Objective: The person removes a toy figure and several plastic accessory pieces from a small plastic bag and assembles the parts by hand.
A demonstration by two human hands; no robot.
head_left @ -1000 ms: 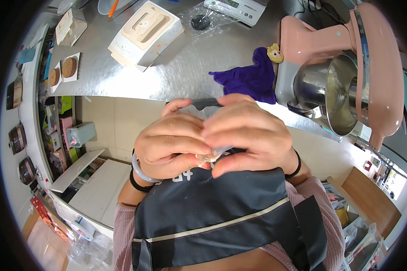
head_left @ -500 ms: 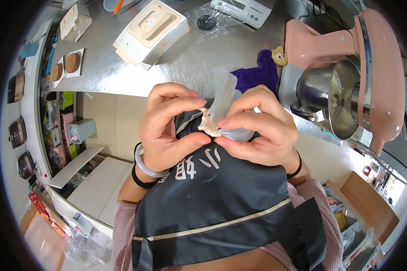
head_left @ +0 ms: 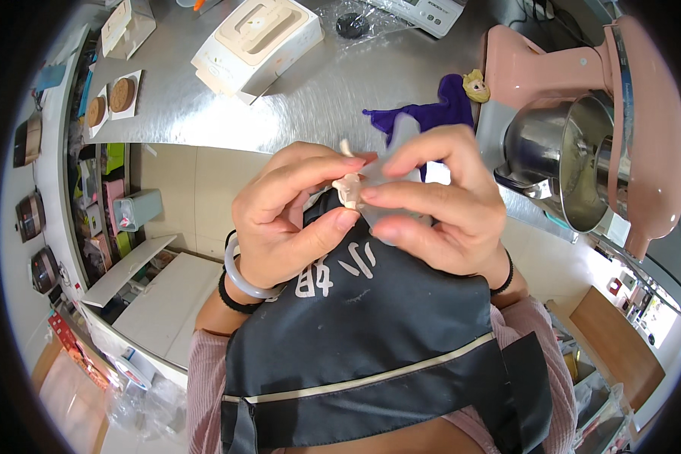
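In front of my dark apron, my left hand (head_left: 287,200) pinches a small pale pink moulded piece (head_left: 348,189) between thumb and fingers. It resembles a doll's body part, though I cannot tell which. A thin pale bit (head_left: 346,147) sticks up above the left fingertips. My right hand (head_left: 450,200) is just right of the piece, its index fingertip at the piece's side and its thumb apart below. Crumpled translucent plastic film (head_left: 403,136) rises behind the right fingers and seems held in that hand; its grip is mostly hidden.
Beyond my hands, a steel table (head_left: 310,98) carries a cream box (head_left: 261,45), round brown cookies (head_left: 122,95) on white cards, and a digital scale (head_left: 424,11). A purple cloth (head_left: 431,113) lies beside a blond doll head (head_left: 475,86). To the right stands a pink stand mixer (head_left: 643,136) with a steel bowl.
The pale piece has been turned in my left fingers. My right thumb and fingers have spread and drawn slightly away from it. The view has shifted a little.
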